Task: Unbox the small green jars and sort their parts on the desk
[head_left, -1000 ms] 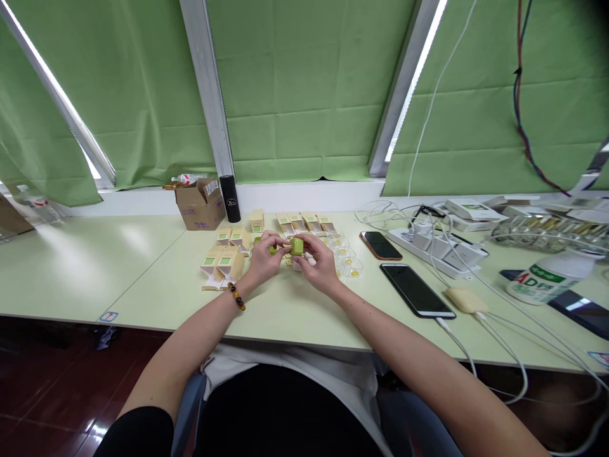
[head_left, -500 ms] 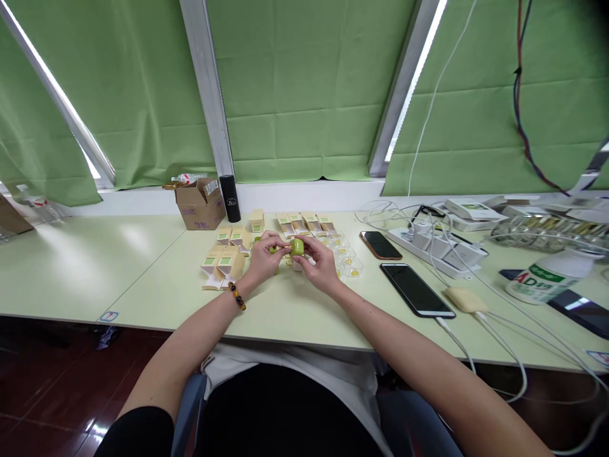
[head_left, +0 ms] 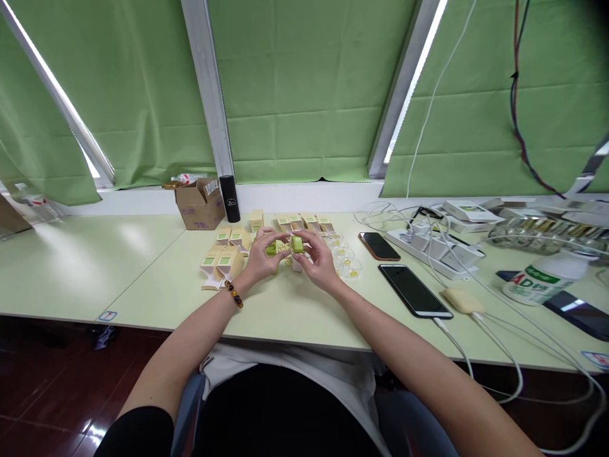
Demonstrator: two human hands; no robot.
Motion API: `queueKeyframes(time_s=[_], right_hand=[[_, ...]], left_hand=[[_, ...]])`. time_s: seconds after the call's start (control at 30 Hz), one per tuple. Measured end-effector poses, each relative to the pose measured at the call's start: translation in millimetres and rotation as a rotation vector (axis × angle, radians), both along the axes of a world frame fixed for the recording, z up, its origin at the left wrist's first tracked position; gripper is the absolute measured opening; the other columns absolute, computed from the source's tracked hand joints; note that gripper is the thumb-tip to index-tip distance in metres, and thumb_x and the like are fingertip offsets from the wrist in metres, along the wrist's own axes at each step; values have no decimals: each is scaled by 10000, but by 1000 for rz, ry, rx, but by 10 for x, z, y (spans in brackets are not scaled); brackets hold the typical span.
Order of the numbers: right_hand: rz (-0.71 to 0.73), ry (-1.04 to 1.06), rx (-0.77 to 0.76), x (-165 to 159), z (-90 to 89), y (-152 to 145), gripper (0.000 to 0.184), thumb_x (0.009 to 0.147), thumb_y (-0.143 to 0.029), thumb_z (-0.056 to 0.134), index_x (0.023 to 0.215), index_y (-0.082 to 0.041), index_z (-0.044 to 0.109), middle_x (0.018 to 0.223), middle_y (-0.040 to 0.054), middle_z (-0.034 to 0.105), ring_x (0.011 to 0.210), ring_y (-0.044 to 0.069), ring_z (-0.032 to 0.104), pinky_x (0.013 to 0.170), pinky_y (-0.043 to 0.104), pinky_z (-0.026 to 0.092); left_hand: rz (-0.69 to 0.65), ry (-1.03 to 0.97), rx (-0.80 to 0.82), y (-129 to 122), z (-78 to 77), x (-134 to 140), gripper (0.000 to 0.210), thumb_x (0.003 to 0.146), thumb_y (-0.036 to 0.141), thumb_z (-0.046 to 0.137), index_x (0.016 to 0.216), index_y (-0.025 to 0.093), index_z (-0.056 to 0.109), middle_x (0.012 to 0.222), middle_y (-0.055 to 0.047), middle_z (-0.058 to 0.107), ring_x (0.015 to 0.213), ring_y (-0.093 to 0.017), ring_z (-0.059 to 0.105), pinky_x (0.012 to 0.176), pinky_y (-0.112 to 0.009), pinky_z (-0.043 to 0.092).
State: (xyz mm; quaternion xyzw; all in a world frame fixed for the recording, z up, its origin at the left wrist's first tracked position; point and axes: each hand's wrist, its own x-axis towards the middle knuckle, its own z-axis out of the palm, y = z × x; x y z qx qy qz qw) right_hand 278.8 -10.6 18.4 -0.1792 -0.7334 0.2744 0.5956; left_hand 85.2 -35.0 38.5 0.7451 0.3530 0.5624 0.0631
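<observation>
Over the bench [head_left: 285, 311], a small green block [head_left: 297, 244] is pinched in the right hand [head_left: 318, 260] fingers and a second green piece [head_left: 272, 248] in the left hand [head_left: 259, 257], so careful lining up seems needed for joining them.

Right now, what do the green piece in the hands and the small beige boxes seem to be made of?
The green piece, between the right hand and left hand, looks like glossy moulded plastic: smooth, rounded, with a light sheen. The beige boxes look like matte printed cardboard: flat folded faces, open flaps. Both are too small to be sure.
</observation>
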Motion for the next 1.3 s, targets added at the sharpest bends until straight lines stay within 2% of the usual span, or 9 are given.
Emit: queueKeyframes(time_s=[0.2,0.33,0.43,0.53,0.67,0.8,0.9,1.1,1.3], right_hand=[[-104,-155,223,17,9,-30,524,911,-195,656,1419,-321,634,1312,114,558,1272,302,590,1085,546,571],[-132,-105,228,1,-6,-31,574,924,-192,644,1475,-321,549,1397,135,537,1249,305,620,995,520,630],[-142,-34,228,4,9,-35,496,958,-210,618,1440,-307,557,1397,141,529,1154,271,669,972,500,649],[-160,-2,236,20,36,-48,373,973,-224,608,1341,-282,620,1335,140,574,1198,280,659,995,498,646],[-219,-6,276,39,70,-65,257,992,-243,596,1228,-263,696,1269,138,629,1230,298,652,1010,518,635],[-297,-25,351,29,58,-44,202,980,-225,622,1134,-251,750,1226,132,652,1162,293,690,1011,530,631],[-305,-59,363,12,18,-16,213,989,-211,595,1108,-247,768,1212,133,636,1113,277,699,982,522,651],[-331,-130,334,14,-19,11,239,991,-216,576,1036,-291,798,1149,116,623,1085,282,654,930,546,650],[-548,-199,394,28,17,-2,189,935,-171,634,884,-267,788,1005,105,616,1001,281,567,798,459,575]], left_hand=[[-91,-8,-131,30,-16,20,472,976,461,709,1392,240,674,1350,-134,696,1214,-271,634,973,-398,555],[-225,-77,-215,70,-49,60,484,951,467,747,1365,223,691,1341,-136,710,1184,-271,681,1024,-424,560],[-275,-159,-230,61,-36,72,467,922,423,786,1328,208,706,1336,-137,711,1218,-275,679,1091,-450,541],[-304,-217,-243,60,-29,74,472,864,356,844,1283,192,700,1304,-133,722,1203,-266,690,1107,-453,541],[-264,-230,-226,78,-53,78,459,801,263,876,1212,189,686,1234,-116,732,1150,-251,701,1077,-440,560],[-138,-104,-144,62,-75,90,453,818,189,826,1249,210,687,1263,-106,732,1153,-248,697,1065,-438,566],[-47,28,-27,29,-79,108,421,847,144,772,1254,229,701,1241,-90,742,1144,-245,696,1039,-439,576],[-4,120,153,-2,-81,134,409,865,124,761,1251,243,700,1208,-91,755,1167,-264,687,1048,-483,557],[29,163,193,10,-91,126,394,872,125,743,1249,238,712,1173,-94,765,1165,-283,646,1010,-497,558]])
